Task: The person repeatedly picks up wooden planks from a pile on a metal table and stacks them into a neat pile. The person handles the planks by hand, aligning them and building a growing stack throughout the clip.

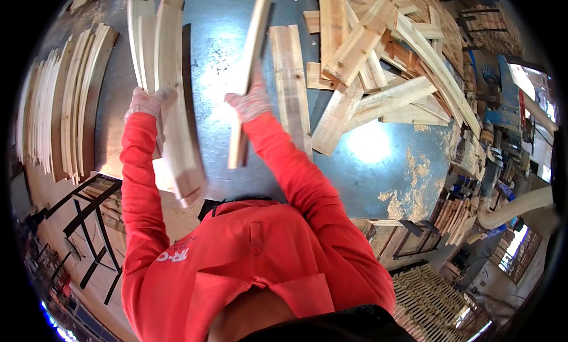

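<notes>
My left hand, in a pale work glove, is closed around the edge of a few long wooden boards held together on the left part of the metal table. Their near ends reach past the table's front edge. My right hand, gloved too, grips a single narrow wooden board tilted on its edge over the middle of the table. The fingertips of both hands are partly hidden or blurred. Just right of that hand, a flat knotty plank lies lengthwise on the metal.
A row of boards on edge stands at the far left. Crossed planks lie in a loose heap at the right. Sawdust covers part of the metal tabletop. A black metal frame stands below left; a hose hangs at right.
</notes>
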### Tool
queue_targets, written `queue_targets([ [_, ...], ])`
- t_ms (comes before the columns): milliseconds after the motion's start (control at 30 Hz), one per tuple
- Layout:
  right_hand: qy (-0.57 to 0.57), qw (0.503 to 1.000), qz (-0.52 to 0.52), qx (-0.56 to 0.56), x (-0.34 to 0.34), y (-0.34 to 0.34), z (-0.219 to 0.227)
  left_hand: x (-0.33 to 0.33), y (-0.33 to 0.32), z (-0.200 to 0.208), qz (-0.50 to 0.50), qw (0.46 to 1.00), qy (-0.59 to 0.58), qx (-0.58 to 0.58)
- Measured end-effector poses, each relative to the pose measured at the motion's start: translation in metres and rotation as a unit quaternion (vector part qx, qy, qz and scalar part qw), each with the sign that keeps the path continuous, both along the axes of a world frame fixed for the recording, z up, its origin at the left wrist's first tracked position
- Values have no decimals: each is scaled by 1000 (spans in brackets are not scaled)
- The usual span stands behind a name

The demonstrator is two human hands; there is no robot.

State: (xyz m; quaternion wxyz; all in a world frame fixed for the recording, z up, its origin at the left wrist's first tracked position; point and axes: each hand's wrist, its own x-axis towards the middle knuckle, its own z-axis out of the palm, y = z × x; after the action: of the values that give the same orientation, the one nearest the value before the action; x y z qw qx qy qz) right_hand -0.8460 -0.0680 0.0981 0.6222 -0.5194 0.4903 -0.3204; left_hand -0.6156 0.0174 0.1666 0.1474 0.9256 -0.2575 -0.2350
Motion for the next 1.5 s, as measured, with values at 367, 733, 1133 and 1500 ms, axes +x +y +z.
queue_targets([
  [367,599,703,-115,-366,-53,-92,76,-92,84,-53,-31,991,-50,123],
  [733,735,674,-74,16,-87,-178,32,-70,78,-48,-48,994,-76,69],
  [1133,382,899,70,-203,-105,11,33,-37,78,-25,-67,994,13,91],
  [1500,566,775,-78,-269,7,-56,28,-61,95,-48,-125,981,-111,101],
])
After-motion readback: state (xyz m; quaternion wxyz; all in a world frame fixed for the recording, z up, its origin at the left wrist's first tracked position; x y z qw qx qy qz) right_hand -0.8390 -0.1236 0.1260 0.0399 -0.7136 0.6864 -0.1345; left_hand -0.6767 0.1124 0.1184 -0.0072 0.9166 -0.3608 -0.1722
